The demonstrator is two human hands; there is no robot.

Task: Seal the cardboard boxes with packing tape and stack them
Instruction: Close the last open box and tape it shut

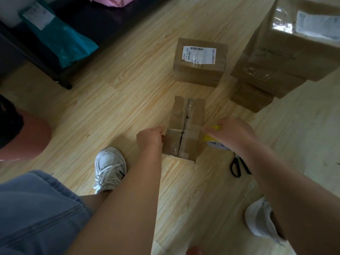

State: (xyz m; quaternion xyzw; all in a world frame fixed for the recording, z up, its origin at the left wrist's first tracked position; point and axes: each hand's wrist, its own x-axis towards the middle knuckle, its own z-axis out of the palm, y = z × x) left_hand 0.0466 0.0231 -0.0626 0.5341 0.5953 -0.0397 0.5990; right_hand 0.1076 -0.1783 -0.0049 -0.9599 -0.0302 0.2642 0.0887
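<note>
Person crouched on wood floor (119, 89), white sneaker (110, 168) nearest. Black scissors (236, 166) lie on the floor at near right.

Small cardboard box (185, 115) sits mid-floor between both hands. Clear tape strip (184, 129) runs across its top, left to right.

Left hand (150, 138): fingers curled against the box's left edge at the strip's end; pinching or only pressing, cannot tell. Right hand (233, 133): closed around yellow-cored tape roll (213, 138), just beside the box's right edge.

Farther: labelled box (199, 61) on the floor; stack of boxes (276, 61) at far right. Teal mailer bag (60, 43) far left.
</note>
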